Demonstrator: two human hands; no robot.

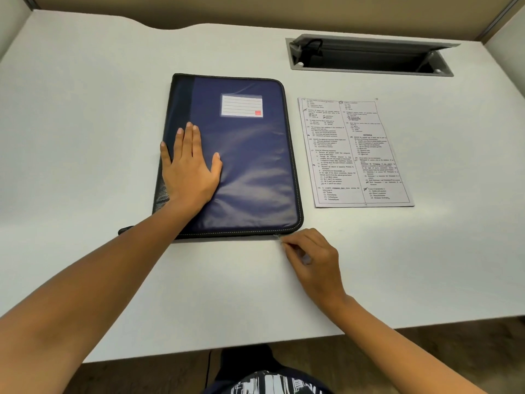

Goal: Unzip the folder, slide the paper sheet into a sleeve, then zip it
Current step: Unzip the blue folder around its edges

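A dark blue zip folder [250, 155] with a black spine and a white label lies closed on the white desk [85, 137]. My left hand [189, 163] rests flat on its left half, fingers spread. My right hand [311, 254] sits at the folder's near right corner, fingers pinched on the small metal zip pull [277, 237]. A printed paper sheet [355, 152] lies flat to the right of the folder, apart from it.
A grey cable tray [369, 56] with its lid raised is recessed in the desk at the back right. A black strap [125, 230] sticks out at the folder's near left corner. The desk's front edge runs just below my forearms.
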